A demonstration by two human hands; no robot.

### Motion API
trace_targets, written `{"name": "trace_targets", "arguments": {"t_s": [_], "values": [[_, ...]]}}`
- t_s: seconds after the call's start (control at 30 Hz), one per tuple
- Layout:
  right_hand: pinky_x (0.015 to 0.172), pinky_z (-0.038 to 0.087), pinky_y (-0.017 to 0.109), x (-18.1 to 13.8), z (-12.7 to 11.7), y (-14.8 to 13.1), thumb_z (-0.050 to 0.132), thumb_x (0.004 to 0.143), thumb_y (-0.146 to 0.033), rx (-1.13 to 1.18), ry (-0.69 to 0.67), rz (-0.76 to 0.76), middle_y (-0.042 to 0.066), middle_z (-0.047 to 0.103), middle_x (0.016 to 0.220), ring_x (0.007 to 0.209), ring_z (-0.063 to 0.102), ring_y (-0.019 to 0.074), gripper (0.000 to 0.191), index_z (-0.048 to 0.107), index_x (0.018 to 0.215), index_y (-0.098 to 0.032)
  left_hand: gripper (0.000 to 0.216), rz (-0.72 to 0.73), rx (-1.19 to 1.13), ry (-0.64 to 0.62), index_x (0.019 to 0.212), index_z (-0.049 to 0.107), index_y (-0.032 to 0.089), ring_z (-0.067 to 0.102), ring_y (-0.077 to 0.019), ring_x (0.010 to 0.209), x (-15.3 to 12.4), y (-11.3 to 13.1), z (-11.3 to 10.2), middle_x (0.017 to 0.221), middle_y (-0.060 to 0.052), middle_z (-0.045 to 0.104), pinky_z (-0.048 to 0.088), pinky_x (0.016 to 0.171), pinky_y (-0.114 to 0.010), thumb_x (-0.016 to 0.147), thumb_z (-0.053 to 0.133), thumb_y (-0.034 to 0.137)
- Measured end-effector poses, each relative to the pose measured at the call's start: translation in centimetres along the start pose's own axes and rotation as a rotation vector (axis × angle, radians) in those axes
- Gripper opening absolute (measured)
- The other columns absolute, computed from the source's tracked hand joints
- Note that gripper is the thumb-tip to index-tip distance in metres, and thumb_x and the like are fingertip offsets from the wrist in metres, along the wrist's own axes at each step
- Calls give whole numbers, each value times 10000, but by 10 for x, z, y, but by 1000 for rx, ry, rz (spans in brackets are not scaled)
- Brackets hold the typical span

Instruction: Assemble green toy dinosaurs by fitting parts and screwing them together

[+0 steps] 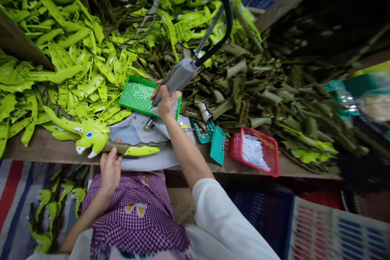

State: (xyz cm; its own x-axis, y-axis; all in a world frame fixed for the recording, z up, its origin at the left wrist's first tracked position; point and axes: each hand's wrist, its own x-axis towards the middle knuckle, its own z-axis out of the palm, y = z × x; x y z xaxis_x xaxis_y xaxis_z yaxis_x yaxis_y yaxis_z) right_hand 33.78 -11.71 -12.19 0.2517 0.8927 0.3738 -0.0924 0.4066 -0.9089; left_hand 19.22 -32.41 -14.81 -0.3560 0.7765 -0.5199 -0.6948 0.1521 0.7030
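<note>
Observed: the right hand (166,101) is closed in a full fist round the lower barrel of a grey power driver (178,77). The driver is tilted, its tip down over the near right corner of a green perforated tray (135,95). A black cable (227,8) runs up from its top and out of view, so the weight appears to be carried from above. The right forearm reaches straight out from the body, wrist slightly bent, white sleeve at the elbow.

The left hand (110,170) has its fingers curled over the near edge of a green dinosaur toy (94,136). The grip appears to pin the toy rather than lift it. The toy lies flat on a grey mat (131,134) at the near edge of the bench (45,148), horned head to the left. This position keeps it just beside the tray and within the driver's reach.

Surroundings: bright green shells (61,48) are heaped far left and olive parts (250,85) far right. Two teal trays (217,144) and a red basket (256,150) stand to the right of the mat, near the bench edge. More dinosaur toys (48,211) lie below the bench at near left, beside a checked apron (137,211).
</note>
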Motion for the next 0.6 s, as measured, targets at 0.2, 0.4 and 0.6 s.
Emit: {"name": "trace_targets", "arguments": {"t_s": [0.2, 0.4, 0.6], "values": [[408, 410, 217, 4, -1, 9, 529, 780, -603, -11, 17, -12, -74, 522, 462, 374, 519, 83, 409, 576, 729, -201, 314, 25, -2, 11, 943, 579, 214, 650, -215, 1035, 3, -3, 3, 982, -48, 712, 481, 931, -413, 693, 758, 284], [413, 419, 221, 0, 1, 12, 530, 781, -594, -1, -9, -11, -72, 521, 469, 377, 519, 85, 398, 572, 714, -204, 282, 28, 24, 0, 908, 594, 204, 646, -207, 1040, 4, -3, 4, 993, -45, 711, 470, 944, -403, 691, 757, 282], [387, 392, 216, 7, -1, -8, 522, 760, -636, -21, 55, -35, -77, 486, 447, 355, 486, 83, 435, 556, 713, -204, 274, 22, 25, 3, 895, 613, 188, 648, -202, 1015, 5, -4, 3, 991, -56, 710, 475, 925, -384, 687, 759, 291]]}}
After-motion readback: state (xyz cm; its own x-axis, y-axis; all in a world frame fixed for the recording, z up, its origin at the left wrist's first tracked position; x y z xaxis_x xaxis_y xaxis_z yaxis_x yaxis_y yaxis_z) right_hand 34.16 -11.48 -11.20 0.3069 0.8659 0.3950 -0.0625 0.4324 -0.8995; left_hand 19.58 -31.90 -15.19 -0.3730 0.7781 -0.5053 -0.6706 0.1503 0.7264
